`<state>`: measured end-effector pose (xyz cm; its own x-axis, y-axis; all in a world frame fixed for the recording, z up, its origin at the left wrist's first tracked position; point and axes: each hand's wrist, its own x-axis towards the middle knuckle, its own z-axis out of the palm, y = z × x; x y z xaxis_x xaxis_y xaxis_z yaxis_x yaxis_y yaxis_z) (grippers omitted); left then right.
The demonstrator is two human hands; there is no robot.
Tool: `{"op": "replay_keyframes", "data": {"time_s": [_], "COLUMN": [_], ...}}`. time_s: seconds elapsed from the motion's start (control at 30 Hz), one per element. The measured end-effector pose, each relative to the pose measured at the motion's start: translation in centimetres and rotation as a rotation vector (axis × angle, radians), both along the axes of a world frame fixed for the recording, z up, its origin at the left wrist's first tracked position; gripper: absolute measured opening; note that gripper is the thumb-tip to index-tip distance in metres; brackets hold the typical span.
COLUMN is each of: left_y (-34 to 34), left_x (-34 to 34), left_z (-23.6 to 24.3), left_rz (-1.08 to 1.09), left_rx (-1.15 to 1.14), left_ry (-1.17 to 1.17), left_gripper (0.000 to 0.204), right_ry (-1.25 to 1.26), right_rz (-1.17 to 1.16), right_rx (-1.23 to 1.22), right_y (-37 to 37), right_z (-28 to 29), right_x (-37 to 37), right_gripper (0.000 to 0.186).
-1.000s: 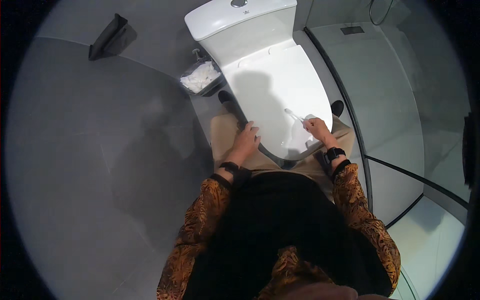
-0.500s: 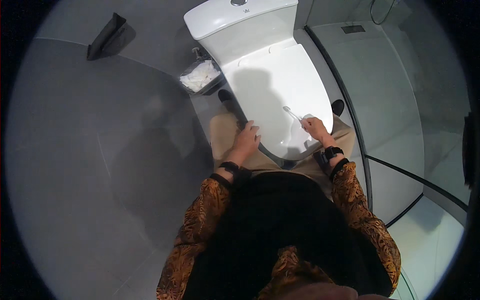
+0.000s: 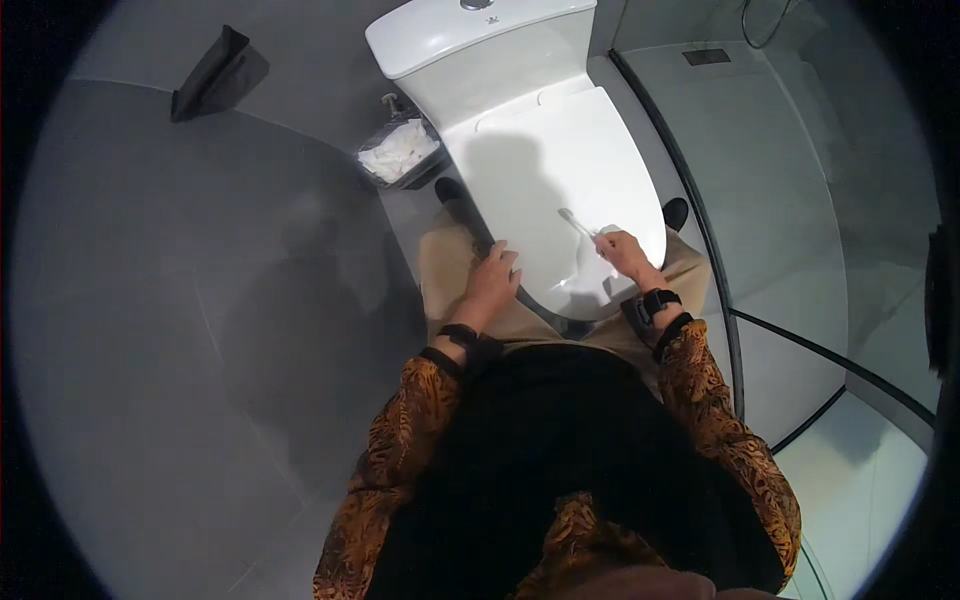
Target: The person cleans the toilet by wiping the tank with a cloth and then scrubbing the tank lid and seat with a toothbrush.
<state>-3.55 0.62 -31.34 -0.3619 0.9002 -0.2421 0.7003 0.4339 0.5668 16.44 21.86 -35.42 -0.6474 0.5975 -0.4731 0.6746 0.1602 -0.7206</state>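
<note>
A white toothbrush-like brush (image 3: 579, 222) is gripped by its handle in my right hand (image 3: 624, 254), its head pointing up and left over the closed white toilet lid (image 3: 600, 140). My fingers are closed round the handle, which they partly hide. Whether the bristles touch the lid I cannot tell. At the lid's left edge rests my left hand (image 3: 493, 280), fingers somewhat apart and holding nothing. Glossy reflections or wet marks show on the lid near my right hand.
Left of the toilet stands a bin (image 3: 402, 155) with crumpled white paper in it. Behind the lid rises the white cistern (image 3: 490, 50). A dark-framed glass shower screen (image 3: 690, 190) runs along the right. A dark folded object (image 3: 212, 75) stands on the grey floor at far left.
My right hand has shifted slightly left and up with the brush, whose head now lies a little farther up the lid. My left hand stays at the lid's edge.
</note>
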Motion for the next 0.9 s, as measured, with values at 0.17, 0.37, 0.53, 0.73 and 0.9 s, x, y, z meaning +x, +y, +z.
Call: {"op": "replay_keyframes", "data": {"time_s": [0.17,0.37,0.53,0.73,0.9], "left_y": [-0.2,-0.5,-0.3,-0.2,-0.2], "left_x": [-0.1,-0.1,0.0,-0.1,-0.1], "left_z": [0.0,-0.5,-0.6,-0.5,-0.9], "left_rz": [-0.031,0.016,0.019,-0.016,0.009], "left_rx": [0.009,0.049,0.053,0.057,0.002], "left_ry": [0.084,0.039,0.059,0.051,0.042], "left_gripper": [0.032,0.031,0.031,0.030,0.029], "right_ry": [-0.027,-0.092,0.013,-0.003,-0.088], "right_rz": [0.013,-0.051,-0.036,-0.035,-0.087], "right_rx": [-0.035,0.098,0.022,-0.030,0.046], "right_y": [1.1,3.3,0.1,0.5,2.8], "right_z": [-0.1,0.6,-0.4,-0.4,-0.3], "right_x": [0.1,1.0,-0.2,-0.4,0.6], "right_gripper": [0.039,0.046,0.042,0.044,0.044]}}
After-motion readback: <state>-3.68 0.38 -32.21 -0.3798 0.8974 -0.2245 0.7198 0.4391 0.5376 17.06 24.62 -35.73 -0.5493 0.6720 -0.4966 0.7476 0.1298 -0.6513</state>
